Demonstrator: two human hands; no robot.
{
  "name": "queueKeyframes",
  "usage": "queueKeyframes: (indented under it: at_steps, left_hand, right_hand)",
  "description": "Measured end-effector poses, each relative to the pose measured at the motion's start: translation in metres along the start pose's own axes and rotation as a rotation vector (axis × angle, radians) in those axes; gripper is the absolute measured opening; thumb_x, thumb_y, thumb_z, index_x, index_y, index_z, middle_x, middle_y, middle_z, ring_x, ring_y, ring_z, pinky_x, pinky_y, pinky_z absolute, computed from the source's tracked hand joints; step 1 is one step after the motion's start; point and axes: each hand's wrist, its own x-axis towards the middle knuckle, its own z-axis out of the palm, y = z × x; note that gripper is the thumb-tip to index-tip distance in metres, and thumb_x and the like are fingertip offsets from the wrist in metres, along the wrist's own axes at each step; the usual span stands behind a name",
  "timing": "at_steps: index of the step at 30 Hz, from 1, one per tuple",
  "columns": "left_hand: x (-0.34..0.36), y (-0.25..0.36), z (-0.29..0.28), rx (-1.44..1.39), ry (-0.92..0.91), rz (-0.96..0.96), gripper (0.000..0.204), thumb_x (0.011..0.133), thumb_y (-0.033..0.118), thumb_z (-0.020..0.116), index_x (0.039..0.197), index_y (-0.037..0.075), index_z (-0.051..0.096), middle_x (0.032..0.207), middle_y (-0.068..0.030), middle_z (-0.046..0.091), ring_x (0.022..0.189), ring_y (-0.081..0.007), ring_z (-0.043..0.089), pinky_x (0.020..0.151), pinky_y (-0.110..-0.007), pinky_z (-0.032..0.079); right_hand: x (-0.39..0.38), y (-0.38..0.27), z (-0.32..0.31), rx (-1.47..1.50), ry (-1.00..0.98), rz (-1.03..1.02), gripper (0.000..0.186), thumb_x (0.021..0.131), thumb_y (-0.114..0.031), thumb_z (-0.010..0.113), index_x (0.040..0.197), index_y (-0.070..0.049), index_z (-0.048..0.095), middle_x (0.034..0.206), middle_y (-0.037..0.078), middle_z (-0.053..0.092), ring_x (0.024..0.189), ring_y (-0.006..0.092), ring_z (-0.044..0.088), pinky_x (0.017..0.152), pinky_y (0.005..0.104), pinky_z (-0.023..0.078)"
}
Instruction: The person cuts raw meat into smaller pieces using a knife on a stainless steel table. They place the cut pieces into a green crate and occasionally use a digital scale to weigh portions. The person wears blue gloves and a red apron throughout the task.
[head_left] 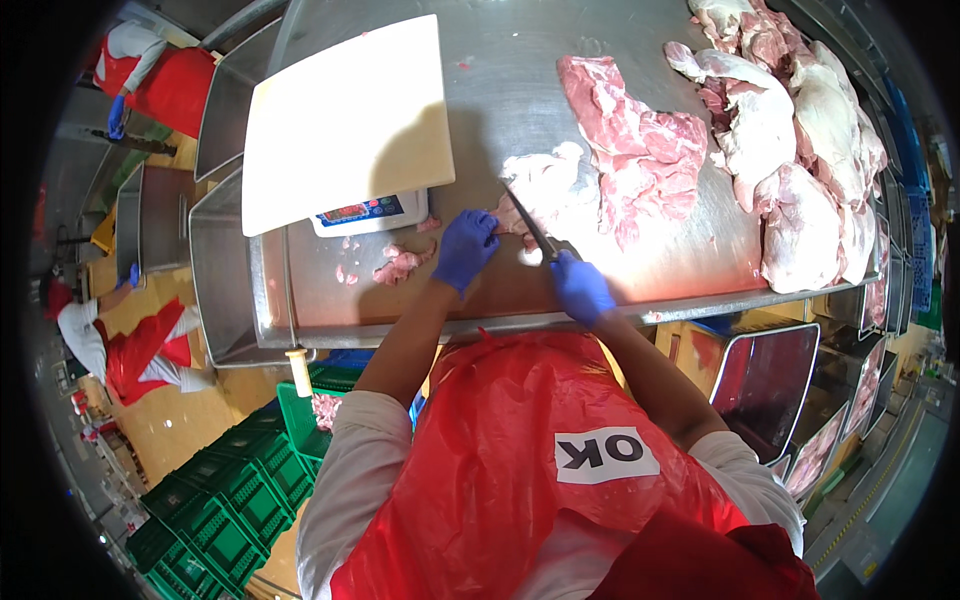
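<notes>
My right hand (582, 288), in a blue glove, is closed around the dark handle of a knife (528, 220). The blade points up and to the left, along the near left side of a pale, fatty piece of meat (556, 190). My left hand (467, 248), also gloved in blue, has its fingers curled in on the near left edge of that piece. Just beyond it to the right lies a large, flat pink cut of meat (640, 150). Small meat scraps (402, 264) rest left of my left hand.
A white cutting board (350, 120) sits over a scale (370, 212) at the left of the metal table (500, 60). Large pale meat pieces (815, 130) are heaped at the right. A rod with a pale handle (299, 372) hangs at the left edge, above green crates (215, 510).
</notes>
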Motion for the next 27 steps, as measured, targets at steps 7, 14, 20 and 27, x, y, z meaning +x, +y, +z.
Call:
queueKeyframes:
  at_steps: [7,14,20,27]
  left_hand:
    - [-0.012,0.001,0.011,0.066,0.049,-0.012,0.030,0.074,0.015,0.069,0.101,0.003,0.063,0.098,-0.0129,0.062,0.091,-0.0319,0.060,0.079,-0.042,0.051]
    - [-0.007,-0.001,0.013,0.007,0.099,-0.133,0.025,0.077,0.015,0.069,0.099,0.005,0.064,0.095,-0.0119,0.064,0.087,-0.0312,0.062,0.076,-0.042,0.052]
    - [-0.001,-0.010,-0.013,-0.268,0.219,-0.391,0.015,0.077,0.012,0.070,0.089,0.007,0.064,0.082,-0.0093,0.063,0.076,-0.0282,0.060,0.068,-0.038,0.050]
    - [-0.079,-0.008,-0.081,-0.119,0.241,-0.587,0.030,0.078,0.016,0.069,0.105,0.005,0.062,0.101,-0.0142,0.062,0.093,-0.0305,0.058,0.082,-0.040,0.047]
  right_hand:
    - [0.059,-0.002,0.059,-0.094,0.012,-0.123,0.016,0.093,-0.010,0.042,0.095,0.000,0.055,0.079,0.027,0.064,0.077,0.0431,0.065,0.068,0.0517,0.051]
    - [0.076,0.015,0.075,-0.565,-0.037,-0.491,0.019,0.092,-0.011,0.043,0.101,0.001,0.055,0.084,0.029,0.064,0.081,0.0443,0.065,0.070,0.0515,0.051]
    - [-0.017,0.069,0.035,-0.184,-0.309,-0.257,0.021,0.096,-0.020,0.045,0.109,-0.004,0.052,0.085,0.028,0.063,0.081,0.0490,0.061,0.071,0.0559,0.048]
    - [-0.036,0.023,-0.030,0.069,-0.211,0.083,0.025,0.097,-0.025,0.048,0.107,-0.003,0.054,0.082,0.028,0.063,0.081,0.0479,0.061,0.069,0.0552,0.048]
